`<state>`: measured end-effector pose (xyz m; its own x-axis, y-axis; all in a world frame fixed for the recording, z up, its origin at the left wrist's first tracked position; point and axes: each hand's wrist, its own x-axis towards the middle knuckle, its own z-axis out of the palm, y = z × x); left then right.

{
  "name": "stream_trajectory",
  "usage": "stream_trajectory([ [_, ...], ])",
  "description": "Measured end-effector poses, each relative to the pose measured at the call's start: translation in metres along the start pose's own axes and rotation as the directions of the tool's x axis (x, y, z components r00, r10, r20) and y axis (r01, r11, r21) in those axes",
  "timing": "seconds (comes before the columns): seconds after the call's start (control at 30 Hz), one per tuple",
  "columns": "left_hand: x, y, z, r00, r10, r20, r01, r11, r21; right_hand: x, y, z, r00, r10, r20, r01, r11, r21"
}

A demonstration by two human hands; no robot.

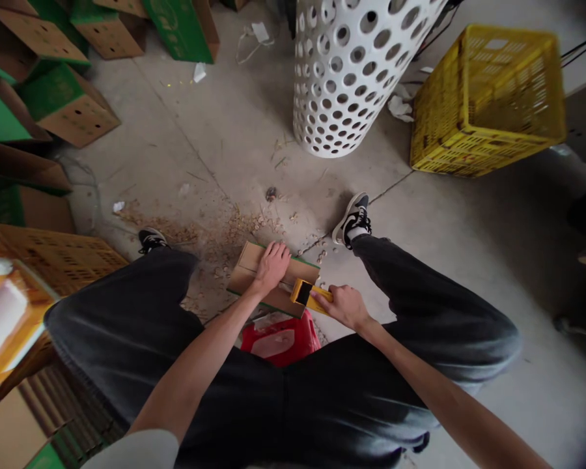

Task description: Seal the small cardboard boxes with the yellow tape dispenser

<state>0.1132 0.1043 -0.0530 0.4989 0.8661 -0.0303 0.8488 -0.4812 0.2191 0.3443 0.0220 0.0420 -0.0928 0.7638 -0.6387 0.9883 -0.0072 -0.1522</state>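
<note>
A flat brown cardboard box (254, 260) with a green edge lies on the concrete floor between my feet. My left hand (272, 264) presses down on top of it, fingers curled over the board. My right hand (344, 305) is closed round the handle of a yellow tape dispenser (305, 292), whose black head rests against the box's near right edge. I sit on a red plastic stool (280, 340), legs in dark trousers spread to both sides.
A white perforated cylinder (351, 71) stands ahead, a yellow plastic crate (488, 98) to its right. Green and brown cartons (53, 98) pile at the left, stacked orange crates (43, 260) near my left knee. Debris and wood chips (215, 231) litter the floor.
</note>
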Motion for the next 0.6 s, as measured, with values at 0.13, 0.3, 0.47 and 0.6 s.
stream_trajectory([
  [0.13,-0.003,0.017,0.008,0.988,-0.135,-0.07,0.123,0.98,-0.157,-0.001,0.0,-0.001,1.0,-0.009,0.0,0.009,1.0,0.001],
  [0.3,0.001,0.027,0.008,0.983,-0.161,-0.09,0.149,0.981,-0.127,0.0,0.0,-0.001,1.0,-0.01,0.017,0.01,1.0,0.021],
  [0.47,0.003,0.026,0.015,0.995,-0.079,-0.066,0.078,0.997,-0.016,0.002,0.0,0.003,0.999,-0.024,0.028,0.024,0.999,0.025],
  [0.6,0.002,0.023,0.014,0.999,-0.013,-0.043,0.012,1.0,-0.015,0.004,0.003,0.008,0.999,-0.032,0.029,0.031,0.998,0.046],
])
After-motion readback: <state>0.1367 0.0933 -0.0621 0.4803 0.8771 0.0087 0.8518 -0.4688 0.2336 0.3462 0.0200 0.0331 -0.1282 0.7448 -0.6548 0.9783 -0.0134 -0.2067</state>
